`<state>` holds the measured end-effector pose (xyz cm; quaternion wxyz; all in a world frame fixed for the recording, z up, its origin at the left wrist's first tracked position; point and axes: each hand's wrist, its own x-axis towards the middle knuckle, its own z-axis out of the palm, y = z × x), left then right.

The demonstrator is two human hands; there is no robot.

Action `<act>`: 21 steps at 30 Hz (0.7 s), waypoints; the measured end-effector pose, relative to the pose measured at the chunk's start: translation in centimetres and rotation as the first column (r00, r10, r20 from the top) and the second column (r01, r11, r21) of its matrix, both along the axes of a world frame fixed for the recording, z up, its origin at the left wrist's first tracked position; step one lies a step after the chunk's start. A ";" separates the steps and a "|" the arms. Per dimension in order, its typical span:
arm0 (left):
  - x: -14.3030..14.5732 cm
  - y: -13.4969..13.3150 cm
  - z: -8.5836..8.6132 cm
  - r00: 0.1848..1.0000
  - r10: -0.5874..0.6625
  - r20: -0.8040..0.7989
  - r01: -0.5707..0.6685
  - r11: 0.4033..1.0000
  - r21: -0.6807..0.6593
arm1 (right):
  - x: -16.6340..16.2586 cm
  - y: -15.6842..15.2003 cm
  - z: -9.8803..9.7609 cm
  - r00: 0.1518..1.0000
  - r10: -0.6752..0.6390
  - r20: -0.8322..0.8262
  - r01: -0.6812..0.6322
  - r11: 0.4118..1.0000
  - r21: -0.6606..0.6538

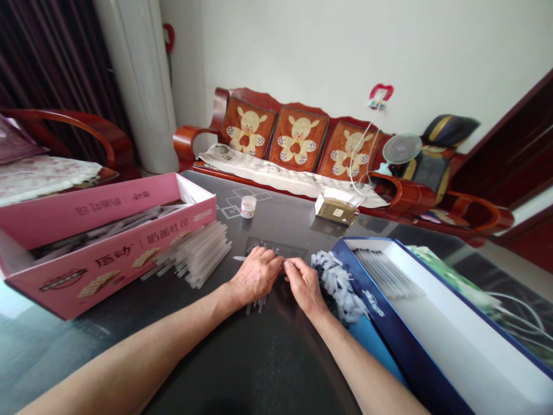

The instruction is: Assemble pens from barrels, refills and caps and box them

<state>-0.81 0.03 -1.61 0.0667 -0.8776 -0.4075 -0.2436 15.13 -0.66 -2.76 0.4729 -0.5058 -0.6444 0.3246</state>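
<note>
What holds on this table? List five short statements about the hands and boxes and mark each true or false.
1. The left hand and right hand lie close together on the dark table. True.
2. The pink box stands to the right of the hands. False: it is at the left; the blue box is at the right.
3. A pile of small white pieces lies beside the right hand. True.
4. The left hand holds the small white jar. False: the jar stands farther back on the table, apart from both hands.
5. The blue box is shut with a lid. False: it is open and its white inside shows.
</note>
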 end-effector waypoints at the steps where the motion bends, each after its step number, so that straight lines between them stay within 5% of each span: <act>1: 0.0 0.0 0.1 1.000 0.000 -0.003 0.000 1.000 -0.001 | 0.0 0.0 0.0 1.000 0.009 -0.006 -0.009 1.000 -0.003; 6: 0.0 -0.4 0.9 0.995 -0.037 0.093 0.027 0.994 0.108 | 0.3 0.4 -0.4 0.991 -0.036 -0.131 0.030 0.998 -0.049; 10: 0.3 -0.9 1.5 0.909 0.009 0.417 -0.031 0.998 0.046 | 0.7 0.8 -1.1 0.942 -0.120 -0.313 0.099 0.992 -0.083; 12: 0.5 -1.0 1.4 0.782 0.178 0.597 -0.067 0.977 -0.203 | 0.8 0.7 -1.2 0.938 -0.105 -0.332 0.088 0.994 -0.065; 15: 0.9 -0.5 1.2 0.522 0.392 0.757 0.082 0.860 -0.503 | 0.6 0.2 -0.7 0.955 -0.029 -0.296 0.022 0.999 -0.026; 18: 1.0 0.1 1.3 0.273 0.482 0.833 0.300 0.780 -0.549 | 0.3 -0.3 0.0 0.973 0.071 -0.221 -0.077 0.997 -0.017; 21: 0.9 0.5 1.4 0.131 0.538 0.833 0.463 0.709 -0.532 | 0.3 -0.5 0.4 0.977 0.145 -0.157 -0.151 0.988 -0.025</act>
